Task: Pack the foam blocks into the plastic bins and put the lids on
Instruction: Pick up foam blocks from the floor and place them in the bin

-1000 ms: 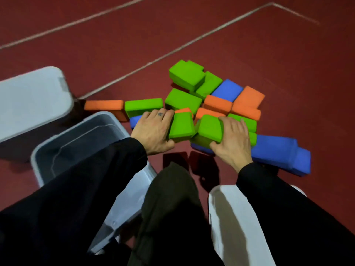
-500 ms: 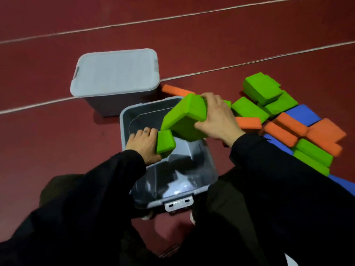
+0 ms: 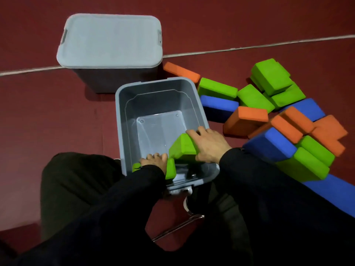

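Both hands are down inside the open grey plastic bin (image 3: 123, 120) at its near end: the right hand (image 3: 208, 146) is curled round a large green foam block (image 3: 182, 147), the left hand (image 3: 153, 161) grips a smaller green foam block (image 3: 171, 168). These look like the first blocks in. A pile of green, orange and blue foam blocks (image 3: 284, 120) waits just beside the bin. Behind it stands a lidded grey bin (image 3: 110, 40).

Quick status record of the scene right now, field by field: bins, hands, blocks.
open bin: lid off, two green blocks going in at its near end
closed bin: lid on, behind the open one
left hand: grips small green block
right hand: holds large green block, tilted
loose blocks: green, orange, blue, piled on floor right of the open bin
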Motion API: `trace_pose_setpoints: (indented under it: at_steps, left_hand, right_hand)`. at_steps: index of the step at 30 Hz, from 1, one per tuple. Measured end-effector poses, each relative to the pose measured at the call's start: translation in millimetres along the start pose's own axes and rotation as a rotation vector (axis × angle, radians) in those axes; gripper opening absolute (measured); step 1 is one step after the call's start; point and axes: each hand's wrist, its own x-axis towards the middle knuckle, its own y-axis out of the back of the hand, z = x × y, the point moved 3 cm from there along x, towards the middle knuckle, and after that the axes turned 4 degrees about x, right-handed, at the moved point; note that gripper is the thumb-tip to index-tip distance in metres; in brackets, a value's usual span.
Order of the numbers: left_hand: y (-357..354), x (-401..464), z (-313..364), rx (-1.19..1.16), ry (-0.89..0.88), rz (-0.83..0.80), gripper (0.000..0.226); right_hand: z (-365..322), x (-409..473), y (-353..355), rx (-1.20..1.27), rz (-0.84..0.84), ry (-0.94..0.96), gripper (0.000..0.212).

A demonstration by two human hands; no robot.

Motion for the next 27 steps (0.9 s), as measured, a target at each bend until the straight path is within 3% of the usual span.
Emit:
trace_pose_setpoints:
  at_steps: [3,8,13,18,23,27]
  left_hand:
    - [-2,12,-4,-0.019,0.063,-0.055,0.044]
    - [-4,14,8,0.093,-0.019,-0.053,0.043]
    - [-31,12,0,-0.058,-0.117,-0.139,0.080]
    - [-45,16,-14,0.001,-0.087,-0.188,0.071]
    - [-45,28,-15,-0.007,-0.075,-0.172,0.095]
    - [-41,36,-16,0.065,-0.058,-0.112,0.072]
  right_hand:
    - [-2,1,-10,-0.096,-0.044,0.071,0.086]
    - [-10,2,-32,-0.147,-0.175,0.105,0.073]
    - [-21,10,-63,-0.153,-0.275,0.079,0.071]
    - [-28,18,-96,-0.108,-0.365,0.008,0.067]
    - [-24,32,-111,-0.021,-0.380,-0.079,0.080]
    - [-27,31,-126,0.069,-0.347,-0.126,0.082]
